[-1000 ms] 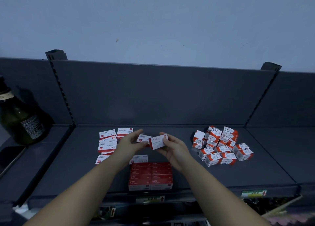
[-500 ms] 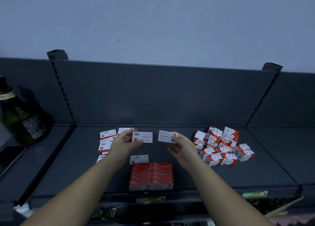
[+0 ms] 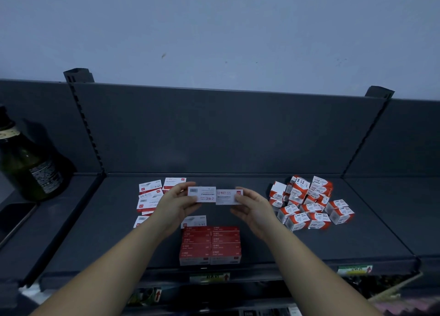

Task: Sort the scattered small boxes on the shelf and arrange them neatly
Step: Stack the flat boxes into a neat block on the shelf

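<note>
Red staple-box stack [image 3: 210, 245] sits at the shelf [image 3: 371, 234] front lip. Above it, left hand [image 3: 175, 205] pinches the left staple box [image 3: 202, 194], right hand [image 3: 253, 208] the right staple box [image 3: 229, 196], ends touching. Flat white boxes [image 3: 150, 197] lie left, paper-clip boxes [image 3: 309, 203] right; bare decking runs behind.

Dark green glass bottle [image 3: 26, 163] way off on the left, standing upright, white-print label facing out, paper band round the neck. Plain grey back panel [image 3: 226, 129] behind, slotted upright [image 3: 88, 134] on its left edge. Pale bluish wall [image 3: 214, 29] above, with one small dark smudge [image 3: 163, 56]. Green tag with a red arrow [image 3: 209, 277] on the front edge, second tag [image 3: 354, 269] further right, both too blurry to read.
</note>
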Tool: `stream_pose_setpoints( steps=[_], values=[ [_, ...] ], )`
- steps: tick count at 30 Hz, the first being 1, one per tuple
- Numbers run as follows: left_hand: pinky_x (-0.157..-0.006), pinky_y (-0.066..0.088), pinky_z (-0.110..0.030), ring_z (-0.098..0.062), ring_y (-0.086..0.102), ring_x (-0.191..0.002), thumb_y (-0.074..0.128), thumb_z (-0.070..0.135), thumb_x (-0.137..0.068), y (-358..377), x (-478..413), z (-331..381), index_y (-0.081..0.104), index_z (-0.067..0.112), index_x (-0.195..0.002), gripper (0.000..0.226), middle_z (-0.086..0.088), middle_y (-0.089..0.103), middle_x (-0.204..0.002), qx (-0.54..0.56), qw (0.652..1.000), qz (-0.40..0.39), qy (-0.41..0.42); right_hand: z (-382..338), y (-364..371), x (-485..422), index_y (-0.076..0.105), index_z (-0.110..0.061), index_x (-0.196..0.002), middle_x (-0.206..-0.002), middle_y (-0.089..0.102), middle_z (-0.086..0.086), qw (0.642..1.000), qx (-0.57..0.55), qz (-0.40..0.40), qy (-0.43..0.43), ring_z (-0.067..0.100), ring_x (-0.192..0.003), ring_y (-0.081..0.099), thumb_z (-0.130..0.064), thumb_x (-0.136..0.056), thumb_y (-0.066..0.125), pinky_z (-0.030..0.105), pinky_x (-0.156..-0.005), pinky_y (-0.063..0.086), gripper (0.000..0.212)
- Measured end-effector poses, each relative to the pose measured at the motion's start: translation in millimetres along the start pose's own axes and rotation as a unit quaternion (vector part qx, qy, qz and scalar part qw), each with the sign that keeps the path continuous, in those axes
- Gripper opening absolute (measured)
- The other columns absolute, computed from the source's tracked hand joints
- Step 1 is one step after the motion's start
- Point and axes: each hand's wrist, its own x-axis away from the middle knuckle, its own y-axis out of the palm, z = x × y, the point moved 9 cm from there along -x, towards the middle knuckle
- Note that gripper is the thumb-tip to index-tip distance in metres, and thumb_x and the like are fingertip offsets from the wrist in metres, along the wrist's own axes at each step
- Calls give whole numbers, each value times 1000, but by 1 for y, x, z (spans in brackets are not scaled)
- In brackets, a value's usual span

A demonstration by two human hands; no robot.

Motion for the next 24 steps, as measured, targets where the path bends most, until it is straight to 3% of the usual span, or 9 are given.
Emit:
stream_pose_setpoints(
  steps=[4, 7, 9, 11, 14, 20, 24],
  values=[
    [-84, 60, -37, -30, 70, -98, 59, -12, -88, -1, 2, -1, 55, 4, -114, 31, -19, 68, -110, -75, 997, 10, -8, 2, 1, 1, 63, -7, -114, -108, 73, 15, 1000, 3, -6, 3, 26, -103, 70, -7, -96, 60, 34, -85, 58, 18],
    [-79, 59, -32, -23, 71, -93, 65, -7, -86, -2, 2, 2, 59, 10, -112, 31, -12, 72, -105, -120, 992, 27, 4, 4, 1, 1, 62, -6, -116, -108, 73, 15, 1000, -6, -10, 4, 25, -103, 71, -8, -97, 58, 33, -85, 58, 20],
    [-80, 56, -27, -20, 70, -98, 69, -1, -85, 0, 1, 6, 62, 18, -112, 34, -5, 73, -105, -179, 984, 20, 17, 4, -2, -1, 62, -5, -117, -110, 72, 16, 1000, -11, -7, 5, 26, -104, 70, -8, -97, 58, 34, -86, 58, 21],
    [-86, 56, -31, -20, 69, -101, 70, 2, -85, 1, 0, 7, 65, 21, -111, 33, -3, 72, -108, -202, 979, 15, 17, 5, -4, -2, 62, -3, -119, -110, 72, 17, 1000, -23, -4, 8, 27, -104, 70, -7, -96, 59, 35, -87, 57, 23],
    [-91, 56, -41, -25, 65, -105, 65, 5, -90, -3, -2, 2, 64, 25, -112, 30, -7, 66, -116, -179, 984, 24, -10, 5, -7, -2, 61, -3, -121, -110, 73, 16, 999, -44, -4, 9, 27, -106, 69, -6, -96, 59, 35, -87, 57, 25],
    [-74, 58, -36, -27, 64, -100, 55, -5, -93, 3, -2, -7, 59, 19, -114, 32, -15, 63, -113, 47, 996, 36, -73, 6, -12, 1, 61, -1, -120, -110, 72, 18, 997, -75, 7, 11, 29, -105, 69, -2, -95, 59, 32, -82, 59, 26],
    [-81, 57, -44, -31, 62, -103, 53, -7, -93, 0, -2, -6, 55, 11, -118, 31, -18, 60, -114, 58, 995, 51, -67, 5, -10, 1, 61, -2, -118, -110, 71, 19, 998, -69, 5, 13, 28, -103, 69, -1, -95, 59, 33, -82, 60, 24]
  ],
)
